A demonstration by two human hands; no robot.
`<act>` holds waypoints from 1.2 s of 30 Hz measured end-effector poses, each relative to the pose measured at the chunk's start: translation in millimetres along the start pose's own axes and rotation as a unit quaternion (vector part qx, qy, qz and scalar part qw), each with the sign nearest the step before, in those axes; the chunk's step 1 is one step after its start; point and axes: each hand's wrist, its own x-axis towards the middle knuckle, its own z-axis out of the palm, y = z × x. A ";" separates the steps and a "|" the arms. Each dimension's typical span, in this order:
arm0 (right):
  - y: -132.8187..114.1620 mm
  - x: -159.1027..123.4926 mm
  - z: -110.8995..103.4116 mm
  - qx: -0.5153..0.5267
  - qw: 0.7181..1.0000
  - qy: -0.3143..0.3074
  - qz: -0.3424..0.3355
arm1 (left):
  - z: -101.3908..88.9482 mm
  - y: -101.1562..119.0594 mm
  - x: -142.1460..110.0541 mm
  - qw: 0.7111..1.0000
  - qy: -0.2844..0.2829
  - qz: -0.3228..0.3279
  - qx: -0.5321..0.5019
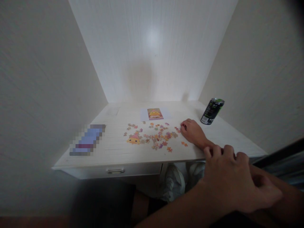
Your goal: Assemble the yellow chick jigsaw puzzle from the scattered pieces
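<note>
My left hand (228, 177) reaches across to the right, its bent fingers wrapped over my right forearm (263, 175) near the wrist. Resting on the desk, my right hand (193, 130) is loosely curled, with no object visible in its fingers. Just left of it lie many loose jigsaw puzzle pieces (166, 136) in orange, pink, purple and pale tones. At the left of the spread is a joined yellow puzzle section (133, 139) with two eyes and a pink top. Behind the pieces, a small reference picture (155, 114) shows a yellow figure.
A black and green drink can (212, 111) stands beyond my right hand. On the left of the white desk (114, 155) lies a blurred flat bluish object (87, 139). Panels enclose the desk at the back and sides. Below its front edge is a drawer handle (115, 171).
</note>
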 end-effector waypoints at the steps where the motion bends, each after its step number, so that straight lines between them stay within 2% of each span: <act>1: -0.4 -0.1 -0.3 -0.001 1.000 0.000 0.000 | 0.0 -0.2 0.2 1.000 0.000 0.001 -0.003; 11: -2.4 -0.9 -2.5 -0.005 1.000 0.002 0.000 | -1.6 -2.9 0.2 1.000 -0.014 0.000 -0.022; 17: 0.8 -1.1 0.5 -0.005 1.000 -0.002 -0.004 | -1.9 -2.6 -0.7 1.000 0.001 0.006 -0.009; 36: -1.2 0.0 -2.7 -0.001 1.000 -0.002 0.002 | -1.8 -3.8 0.2 1.000 -0.002 0.001 -0.014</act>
